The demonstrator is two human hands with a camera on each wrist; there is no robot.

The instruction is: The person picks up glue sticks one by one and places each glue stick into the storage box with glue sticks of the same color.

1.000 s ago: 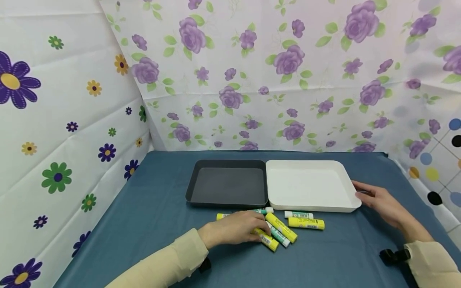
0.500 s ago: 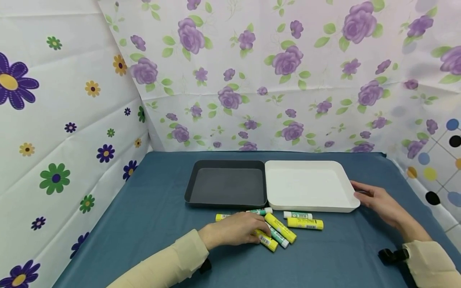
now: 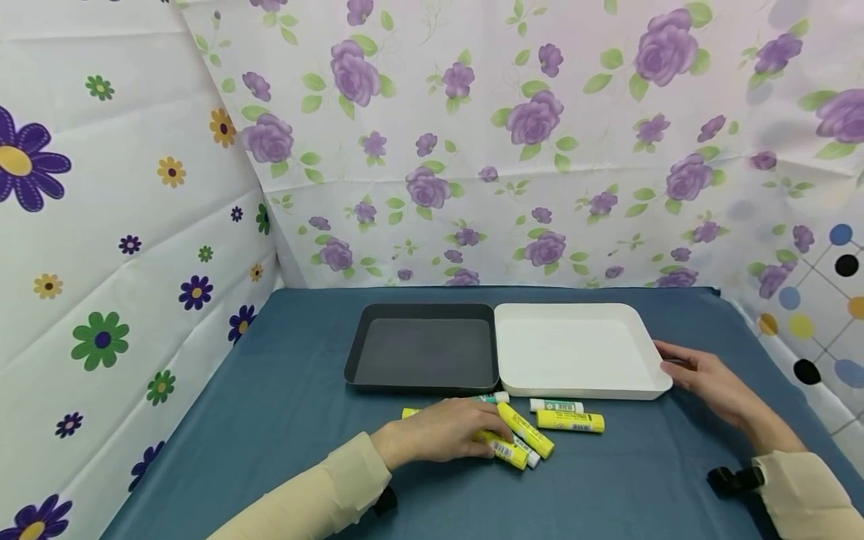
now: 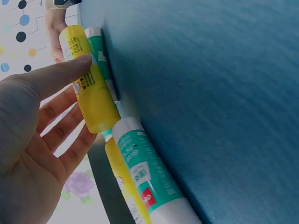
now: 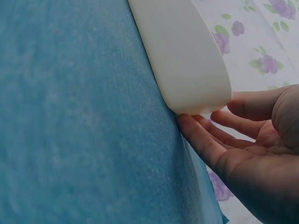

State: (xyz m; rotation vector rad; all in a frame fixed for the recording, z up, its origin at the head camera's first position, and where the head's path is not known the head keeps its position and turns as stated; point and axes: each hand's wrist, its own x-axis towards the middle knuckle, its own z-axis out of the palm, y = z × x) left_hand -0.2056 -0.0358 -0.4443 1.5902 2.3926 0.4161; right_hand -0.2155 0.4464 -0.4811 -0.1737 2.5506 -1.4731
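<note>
My left hand (image 3: 442, 430) pinches a yellow glue stick (image 4: 91, 88) between thumb and fingers, close over the table. In the head view this stick overlaps a green-and-white glue stick (image 3: 533, 458), and another yellow glue stick (image 3: 528, 432) lies slanted beside them. Behind the hand, a further yellow stick (image 3: 409, 412) and a green one (image 3: 498, 397) are partly hidden. At the far side my right hand (image 3: 709, 384) touches the right end of the white tray (image 5: 187, 51) with its fingertips, fingers loosely extended.
A dark grey tray (image 3: 425, 352) stands left of the white one, their sides meeting. In front of the white tray lie a green-and-white glue stick (image 3: 556, 406) and a yellow one (image 3: 571, 421). Patterned sheets (image 3: 418, 150) rise behind the blue tablecloth (image 3: 283, 420).
The yellow glue stick in my left hand has shifted slightly right, now covering more of the green one. My right hand stays at the white tray. The head view has tipped a little.
</note>
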